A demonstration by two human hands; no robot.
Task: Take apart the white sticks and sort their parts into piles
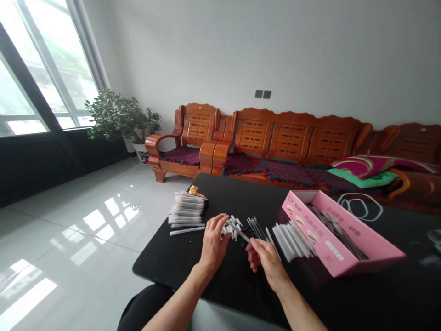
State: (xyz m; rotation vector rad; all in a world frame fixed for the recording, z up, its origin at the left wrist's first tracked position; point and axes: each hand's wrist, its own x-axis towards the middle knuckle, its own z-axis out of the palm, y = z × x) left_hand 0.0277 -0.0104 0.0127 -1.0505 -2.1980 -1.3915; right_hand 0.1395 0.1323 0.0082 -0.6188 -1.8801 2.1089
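My right hand [266,258] pinches a slim translucent pen barrel [242,233] that slants up and left across the table. Beside a pile of small white pen caps [234,226], my left hand [214,240] is curved, with its thumb apart from its fingertips. Its fingertips are close to the caps and to the barrel's far end, and I see nothing clearly gripped in them. Dark, thin pen refills [255,228] lie just beyond my right hand. Right of them, several whitish pen barrels [292,241] lie in a row.
A stack of capped pens [188,209] lies on the black table [227,191] at left, with a small yellow figure [193,189] behind it. At right stands an open pink box [330,239] holding dark thin pieces. A white cable [361,207] lies behind it; a wooden sofa [289,138] stands beyond.
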